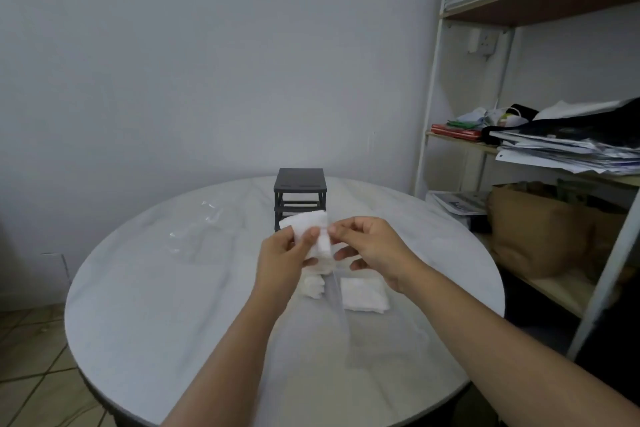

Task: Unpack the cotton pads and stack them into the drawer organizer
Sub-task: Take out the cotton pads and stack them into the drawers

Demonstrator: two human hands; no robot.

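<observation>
Cotton pads [313, 236], a white bundle, are held above the middle of the counter [173, 305], in front of the dark drawer organizer [300, 184] at its far edge. The left hand [282, 260] grips the bundle. The right hand [372, 250] pinches its edge, probably to peel off the clear wrapper [338, 291]. Loose pads [363, 295] lie beneath.

Over the round table [138, 288], both forearms are bare to the wrist; the left hand [282, 255] and right hand [375, 248] are ungloved, with short, plain nails.
</observation>
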